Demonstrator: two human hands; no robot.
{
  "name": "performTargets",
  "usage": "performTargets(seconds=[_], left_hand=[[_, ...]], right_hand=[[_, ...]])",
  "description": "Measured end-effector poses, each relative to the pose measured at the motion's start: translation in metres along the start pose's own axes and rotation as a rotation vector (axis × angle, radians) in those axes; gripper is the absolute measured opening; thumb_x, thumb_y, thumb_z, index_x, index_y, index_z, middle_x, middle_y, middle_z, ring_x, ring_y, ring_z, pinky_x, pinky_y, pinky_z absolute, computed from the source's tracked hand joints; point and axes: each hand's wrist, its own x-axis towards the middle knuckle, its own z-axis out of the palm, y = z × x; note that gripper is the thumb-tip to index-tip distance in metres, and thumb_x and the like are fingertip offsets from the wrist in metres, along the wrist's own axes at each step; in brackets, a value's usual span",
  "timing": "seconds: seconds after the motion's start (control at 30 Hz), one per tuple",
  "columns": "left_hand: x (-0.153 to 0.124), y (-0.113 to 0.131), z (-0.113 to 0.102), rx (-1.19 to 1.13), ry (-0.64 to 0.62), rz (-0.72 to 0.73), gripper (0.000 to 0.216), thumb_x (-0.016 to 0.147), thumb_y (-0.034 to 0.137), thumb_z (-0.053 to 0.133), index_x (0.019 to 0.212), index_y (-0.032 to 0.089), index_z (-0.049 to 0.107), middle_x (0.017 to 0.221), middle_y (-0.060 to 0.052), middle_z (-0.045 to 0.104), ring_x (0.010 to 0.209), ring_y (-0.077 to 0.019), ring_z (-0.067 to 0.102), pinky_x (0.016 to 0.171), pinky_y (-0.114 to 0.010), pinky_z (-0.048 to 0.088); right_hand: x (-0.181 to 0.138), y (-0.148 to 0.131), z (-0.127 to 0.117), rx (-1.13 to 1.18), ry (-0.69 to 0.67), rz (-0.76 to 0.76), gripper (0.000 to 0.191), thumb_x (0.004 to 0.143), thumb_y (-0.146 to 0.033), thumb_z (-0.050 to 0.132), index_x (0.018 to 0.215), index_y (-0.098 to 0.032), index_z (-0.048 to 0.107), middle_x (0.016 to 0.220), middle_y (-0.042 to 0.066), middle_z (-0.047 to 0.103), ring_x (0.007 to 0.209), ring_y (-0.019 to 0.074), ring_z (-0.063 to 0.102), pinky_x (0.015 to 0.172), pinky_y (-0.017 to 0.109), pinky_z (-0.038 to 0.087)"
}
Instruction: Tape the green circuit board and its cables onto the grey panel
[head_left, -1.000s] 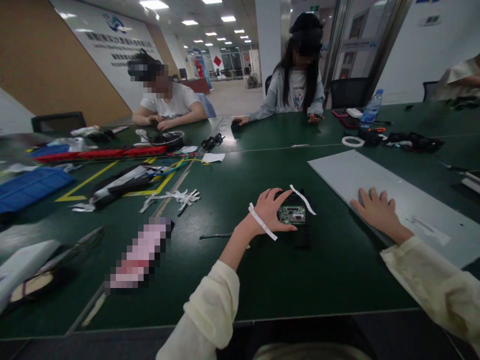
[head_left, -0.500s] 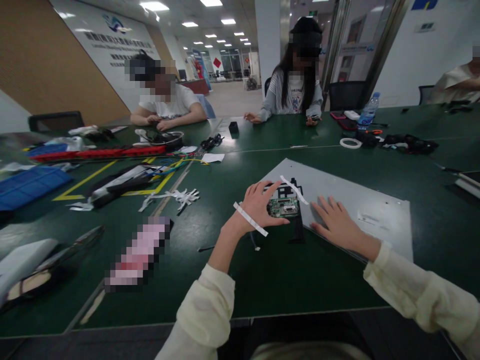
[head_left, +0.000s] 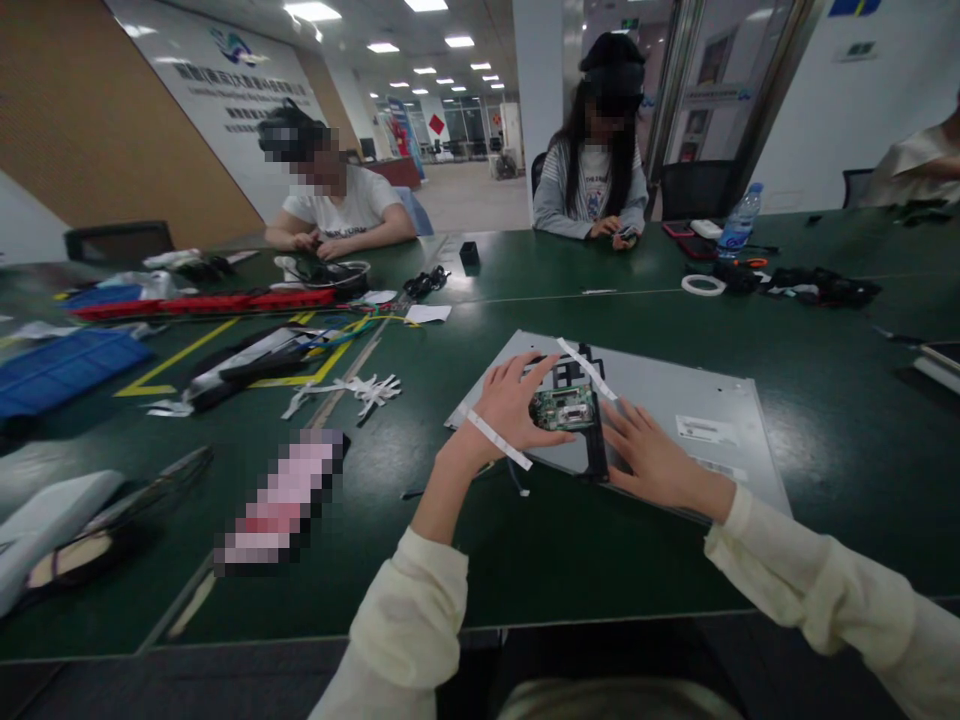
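A small green circuit board [head_left: 564, 407] with a black frame [head_left: 594, 440] rests on a grey metal panel [head_left: 697, 400] on the dark green table [head_left: 570, 560]. My left hand [head_left: 508, 407] grips the board from the left, thumb under it and fingers curled over its top. A white tape strip [head_left: 498, 440] sticks to that wrist, and another white strip [head_left: 586, 367] lies over the board. My right hand [head_left: 651, 460] rests flat on the panel just right of the black frame, fingers spread.
Two people sit across the table and a third shows at the far right. Cables [head_left: 300, 350], white strips [head_left: 352, 392], a blue tray [head_left: 60, 370] and a red bar [head_left: 202, 305] lie at left. A tape roll [head_left: 704, 285], a water bottle [head_left: 739, 222] and black parts stand at back right.
The grey panel has slid left toward me and now lies under the circuit board. My right hand moved left with it to beside the board. My left hand kept hold of the board.
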Motion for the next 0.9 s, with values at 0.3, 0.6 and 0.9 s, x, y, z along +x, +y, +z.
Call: performTargets(seconds=[0.3, 0.6, 0.9], left_hand=[[-0.003, 0.003, -0.005, 0.02, 0.023, -0.02, 0.102, 0.059, 0.069, 0.068, 0.143, 0.026, 0.029, 0.144, -0.012, 0.036, 0.13, -0.0349, 0.034, 0.106, -0.049, 0.023], [-0.007, -0.001, -0.007, -0.004, 0.062, 0.007, 0.105, 0.059, 0.066, 0.069, 0.144, 0.026, 0.024, 0.145, -0.011, 0.035, 0.129, -0.0339, 0.035, 0.103, -0.047, 0.026], [-0.002, 0.011, -0.038, 0.023, 0.092, -0.051, 0.101, 0.062, 0.063, 0.069, 0.144, 0.026, 0.023, 0.145, -0.01, 0.035, 0.131, -0.0342, 0.033, 0.104, -0.045, 0.025]], right_hand=[[0.003, 0.005, 0.003, -0.002, -0.022, -0.015, 0.071, 0.09, -0.06, 0.031, 0.149, -0.02, 0.024, 0.156, 0.007, 0.006, 0.141, 0.0358, 0.004, 0.112, 0.055, 0.017], [0.004, 0.006, 0.0, 0.039, -0.007, -0.052, 0.072, 0.09, -0.061, 0.03, 0.15, -0.023, 0.018, 0.157, 0.006, 0.006, 0.142, 0.035, 0.005, 0.111, 0.057, 0.018], [0.005, 0.007, 0.001, 0.061, -0.012, -0.07, 0.072, 0.09, -0.06, 0.032, 0.149, -0.02, 0.022, 0.156, 0.009, 0.01, 0.141, 0.036, 0.005, 0.111, 0.057, 0.017]])
